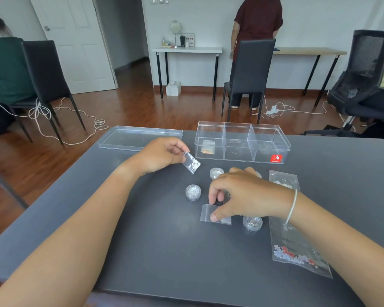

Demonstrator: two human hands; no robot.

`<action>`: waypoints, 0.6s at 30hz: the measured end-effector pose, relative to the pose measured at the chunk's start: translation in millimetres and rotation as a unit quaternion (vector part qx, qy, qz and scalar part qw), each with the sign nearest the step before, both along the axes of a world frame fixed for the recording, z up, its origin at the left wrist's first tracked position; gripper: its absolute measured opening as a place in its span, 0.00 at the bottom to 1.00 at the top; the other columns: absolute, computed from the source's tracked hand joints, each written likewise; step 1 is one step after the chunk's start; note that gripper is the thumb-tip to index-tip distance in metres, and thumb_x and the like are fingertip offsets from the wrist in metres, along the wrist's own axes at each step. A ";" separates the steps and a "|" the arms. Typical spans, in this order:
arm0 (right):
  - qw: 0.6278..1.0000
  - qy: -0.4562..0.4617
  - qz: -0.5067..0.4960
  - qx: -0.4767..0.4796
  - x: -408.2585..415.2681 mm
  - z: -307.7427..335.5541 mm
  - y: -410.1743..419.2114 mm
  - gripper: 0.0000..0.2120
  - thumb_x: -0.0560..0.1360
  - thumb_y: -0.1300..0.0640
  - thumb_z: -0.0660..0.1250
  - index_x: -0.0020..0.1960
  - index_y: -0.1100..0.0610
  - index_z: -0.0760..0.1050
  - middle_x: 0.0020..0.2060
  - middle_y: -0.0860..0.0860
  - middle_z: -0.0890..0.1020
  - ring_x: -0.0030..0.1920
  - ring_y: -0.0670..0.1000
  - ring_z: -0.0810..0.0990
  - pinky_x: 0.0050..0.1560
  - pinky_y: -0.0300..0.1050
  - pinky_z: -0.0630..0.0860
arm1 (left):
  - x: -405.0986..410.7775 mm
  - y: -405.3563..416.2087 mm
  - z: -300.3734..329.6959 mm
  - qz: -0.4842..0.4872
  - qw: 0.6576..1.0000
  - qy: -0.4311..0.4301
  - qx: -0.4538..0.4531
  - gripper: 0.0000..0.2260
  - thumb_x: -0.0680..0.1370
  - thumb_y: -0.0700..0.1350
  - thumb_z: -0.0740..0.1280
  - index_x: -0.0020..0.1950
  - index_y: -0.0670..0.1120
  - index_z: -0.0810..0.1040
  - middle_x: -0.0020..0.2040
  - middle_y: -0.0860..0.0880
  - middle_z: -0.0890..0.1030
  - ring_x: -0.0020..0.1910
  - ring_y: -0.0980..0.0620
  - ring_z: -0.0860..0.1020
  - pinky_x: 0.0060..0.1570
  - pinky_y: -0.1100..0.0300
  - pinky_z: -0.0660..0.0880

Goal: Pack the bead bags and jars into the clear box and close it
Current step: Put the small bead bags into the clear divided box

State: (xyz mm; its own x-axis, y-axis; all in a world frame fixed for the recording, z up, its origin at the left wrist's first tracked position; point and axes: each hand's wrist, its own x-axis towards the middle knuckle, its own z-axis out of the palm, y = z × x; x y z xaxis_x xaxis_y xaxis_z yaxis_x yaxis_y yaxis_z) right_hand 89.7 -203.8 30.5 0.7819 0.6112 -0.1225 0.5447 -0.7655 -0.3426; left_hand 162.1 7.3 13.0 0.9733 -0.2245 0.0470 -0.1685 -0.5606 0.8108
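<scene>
The clear box [242, 142] stands open at the table's far side, split into three compartments; a small bag of tan beads [207, 148] lies in its left one. Its lid [140, 137] rests to the left. My left hand [160, 155] holds a small bag of white beads [192, 165] above the table. My right hand [242, 193] pinches another small clear bag [208, 214] lying on the table. Small round jars of glitter sit at the left [193, 192], behind my right hand [216, 173] and under my wrist [252, 223]. A long bag of mixed beads [295, 247] lies at the right.
The dark grey table [142, 229] ends just behind the box. Beyond it are black chairs [246, 69], white cables on the wooden floor, two desks by the wall, and other people seated at the left and standing at the back.
</scene>
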 end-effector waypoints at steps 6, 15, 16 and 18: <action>1.000 0.008 -0.003 -0.002 -2.8 0.9 1.6 0.11 0.65 0.46 0.72 0.41 0.47 0.71 0.40 0.42 0.75 0.50 0.46 0.67 0.46 0.45 0.56 | 0.1 1.0 2.9 0.009 1.000 -0.017 -0.020 0.08 0.73 0.39 0.68 0.44 0.54 0.78 0.39 0.54 0.78 0.40 0.59 0.76 0.45 0.67 0.69; 0.996 0.059 0.002 0.067 -4.1 9.2 -3.4 0.07 0.70 0.54 0.69 0.37 0.49 0.71 0.35 0.46 0.79 0.32 0.40 0.71 0.41 0.34 0.59 | -1.4 0.4 10.7 0.023 0.991 -0.063 -0.113 0.11 0.74 0.37 0.65 0.43 0.54 0.79 0.40 0.52 0.77 0.38 0.52 0.74 0.43 0.63 0.75; 0.993 0.072 -0.005 0.092 -2.7 11.6 -5.6 0.07 0.70 0.55 0.69 0.37 0.49 0.71 0.32 0.44 0.77 0.29 0.39 0.70 0.38 0.32 0.60 | -1.3 0.2 11.9 0.022 0.990 -0.067 -0.123 0.11 0.74 0.37 0.65 0.44 0.54 0.80 0.40 0.52 0.77 0.38 0.52 0.74 0.44 0.62 0.76; 0.983 0.097 -0.018 0.153 0.9 16.5 -10.1 0.08 0.70 0.58 0.68 0.37 0.49 0.72 0.31 0.43 0.76 0.27 0.40 0.69 0.33 0.31 0.64 | -0.8 -0.2 14.8 0.018 0.988 -0.078 -0.130 0.11 0.75 0.37 0.65 0.45 0.54 0.80 0.41 0.51 0.76 0.37 0.53 0.75 0.42 0.66 0.78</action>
State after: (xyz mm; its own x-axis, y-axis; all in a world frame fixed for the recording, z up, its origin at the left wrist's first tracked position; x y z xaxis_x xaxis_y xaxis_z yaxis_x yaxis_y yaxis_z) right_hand 90.6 -213.9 47.0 0.7835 0.6154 -0.0855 0.4213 -0.6274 -0.6548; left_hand 161.3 7.1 27.8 0.9570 -0.1501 0.2481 -0.2859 -0.3445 0.8942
